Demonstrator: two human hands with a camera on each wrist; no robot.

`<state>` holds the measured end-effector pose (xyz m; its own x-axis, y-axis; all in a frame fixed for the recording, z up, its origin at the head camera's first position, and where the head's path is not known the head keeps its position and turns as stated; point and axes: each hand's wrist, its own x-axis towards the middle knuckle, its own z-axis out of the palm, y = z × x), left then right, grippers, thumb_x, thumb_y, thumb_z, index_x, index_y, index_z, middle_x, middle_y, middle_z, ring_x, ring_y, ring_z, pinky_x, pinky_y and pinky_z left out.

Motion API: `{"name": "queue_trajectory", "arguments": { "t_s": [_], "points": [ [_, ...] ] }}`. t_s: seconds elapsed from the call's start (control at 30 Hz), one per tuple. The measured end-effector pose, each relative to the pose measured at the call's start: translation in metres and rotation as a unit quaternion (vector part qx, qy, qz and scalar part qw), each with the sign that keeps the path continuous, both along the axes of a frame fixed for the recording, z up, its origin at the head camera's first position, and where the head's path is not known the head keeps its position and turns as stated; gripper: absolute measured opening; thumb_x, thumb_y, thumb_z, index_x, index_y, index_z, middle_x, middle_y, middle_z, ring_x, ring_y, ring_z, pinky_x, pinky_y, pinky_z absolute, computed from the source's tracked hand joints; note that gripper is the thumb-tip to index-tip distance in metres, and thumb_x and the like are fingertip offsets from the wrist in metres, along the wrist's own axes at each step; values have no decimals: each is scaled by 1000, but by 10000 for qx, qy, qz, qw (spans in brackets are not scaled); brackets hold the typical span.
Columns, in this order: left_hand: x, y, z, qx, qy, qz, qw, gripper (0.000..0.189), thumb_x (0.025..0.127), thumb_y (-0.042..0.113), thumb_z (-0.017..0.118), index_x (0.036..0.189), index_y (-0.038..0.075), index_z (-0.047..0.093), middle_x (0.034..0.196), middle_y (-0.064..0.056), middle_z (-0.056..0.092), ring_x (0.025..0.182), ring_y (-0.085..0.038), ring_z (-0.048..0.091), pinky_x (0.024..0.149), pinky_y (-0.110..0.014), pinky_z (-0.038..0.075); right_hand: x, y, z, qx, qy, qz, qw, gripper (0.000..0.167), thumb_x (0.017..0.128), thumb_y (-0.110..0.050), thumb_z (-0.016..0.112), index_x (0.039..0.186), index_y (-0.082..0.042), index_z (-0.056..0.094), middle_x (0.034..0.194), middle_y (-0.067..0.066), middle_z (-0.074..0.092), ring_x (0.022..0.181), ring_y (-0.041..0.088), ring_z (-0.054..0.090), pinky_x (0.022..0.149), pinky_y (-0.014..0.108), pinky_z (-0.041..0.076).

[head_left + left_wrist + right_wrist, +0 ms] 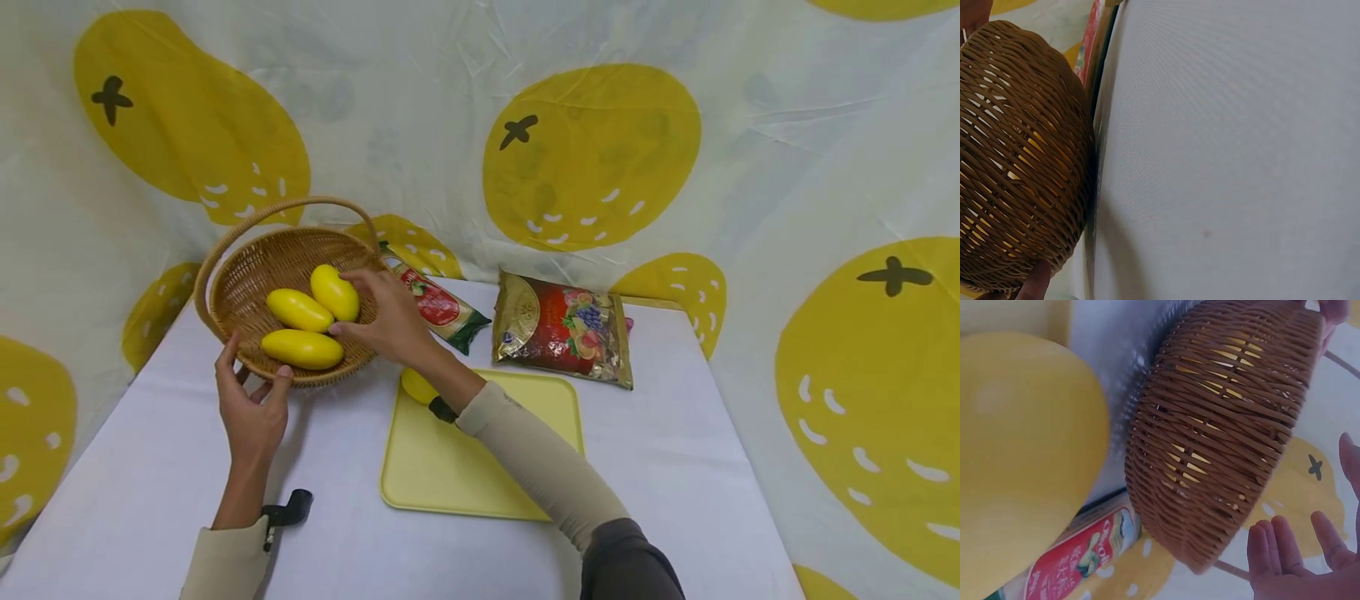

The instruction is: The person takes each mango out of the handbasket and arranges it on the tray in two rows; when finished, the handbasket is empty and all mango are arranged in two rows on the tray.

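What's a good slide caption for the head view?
Left hand holds a wicker basket with three yellow fruits, right hand at its opening, with a yellow tray nearby.

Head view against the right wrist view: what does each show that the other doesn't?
Only the head view shows the inside of the basket, with three yellow fruits lying in it, and the gold-and-red packet.

Only the right wrist view shows the basket's outer wall facing that wrist, yellow showing through the weave.

Both show the red-and-green packet, the lone yellow fruit at the tray, and parts of the left hand and right hand.
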<state>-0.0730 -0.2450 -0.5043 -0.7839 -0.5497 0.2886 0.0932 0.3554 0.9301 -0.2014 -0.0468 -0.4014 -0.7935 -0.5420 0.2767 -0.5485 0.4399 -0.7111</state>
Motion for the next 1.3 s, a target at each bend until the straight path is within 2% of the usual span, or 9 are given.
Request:
{"name": "queue_trajectory", "arguments": {
  "t_s": [0.13, 0.3, 0.4, 0.53, 0.63, 0.77, 0.9, 1.1, 1.3],
  "points": [
    [2, 4, 6, -8, -9, 23, 10000, 81, 100, 11, 70, 168, 22, 28, 173, 2, 27, 145, -39, 45, 91, -6, 46, -11, -16, -3, 165, 93, -43, 9998, 74, 89, -36, 87, 153, -21, 55, 146, 5, 62, 133, 23, 55, 108, 39, 46],
    [7, 12, 20, 65, 38, -18, 10000, 79, 100, 10, 69, 168, 17, 28, 173, -1, 27, 145, -42, 44, 91, -5, 46, -25, -34, -6, 601, 90, -205, 9979, 75, 91, -40, 85, 156, -25, 51, 154, -1, 58, 140, 20, 52, 116, 39, 43],
    [7, 12, 19, 89, 59, -37, 9999, 79, 100, 9, 68, 168, 17, 29, 174, -2, 27, 146, -43, 44, 92, -6, 46, -33, -42, -10, 663, -13, -251, 9975, 74, 92, -38, 84, 157, -25, 51, 154, -1, 58, 139, 20, 53, 115, 39, 45],
    [3, 6, 8, 53, 53, -19, 10000, 80, 99, 9, 69, 168, 19, 29, 174, 1, 27, 146, -41, 44, 92, -7, 46, -43, -51, -16, 686, -193, -280, 9971, 72, 93, -35, 83, 157, -26, 51, 154, 0, 57, 135, 22, 54, 114, 39, 46],
    [1, 4, 5, 39, 32, -11, 10000, 81, 99, 8, 70, 168, 19, 28, 173, 3, 28, 146, -41, 44, 92, -7, 46, -49, -57, -20, 720, -351, -303, 9963, 71, 93, -33, 83, 157, -27, 52, 153, 1, 58, 137, 22, 54, 115, 39, 46],
    [4, 8, 14, 91, 102, -33, 9999, 80, 99, 7, 69, 167, 16, 29, 173, -1, 28, 146, -42, 44, 92, -7, 46, -59, -65, -23, 872, -569, -318, 9941, 71, 94, -31, 82, 158, -28, 51, 155, 1, 58, 144, 21, 50, 118, 38, 44],
    [7, 13, 22, 182, 182, -82, 9996, 78, 99, 8, 68, 167, 13, 30, 174, -6, 28, 146, -44, 43, 93, -7, 46, -67, -71, -27, 1043, -696, -262, 9918, 70, 96, -27, 81, 159, -25, 50, 161, -1, 53, 154, 23, 42, 126, 39, 38],
    [3, 6, 8, 138, 59, -42, 9999, 80, 99, 10, 71, 167, 19, 30, 174, 1, 28, 147, -39, 44, 93, -7, 47, -72, -78, -34, 1446, -848, -294, 9854, 73, 95, -26, 82, 160, -25, 49, 167, -3, 47, 160, 25, 33, 132, 40, 26],
    [0, 1, 2, 139, 77, -15, 9999, 81, 97, 11, 72, 167, 20, 31, 174, 3, 28, 145, -37, 45, 92, -8, 47, -75, -83, -38, 1806, -712, -308, 9805, 72, 94, -23, 82, 160, -25, 51, 166, 1, 48, 157, 27, 38, 129, 40, 33]
  ]
}}
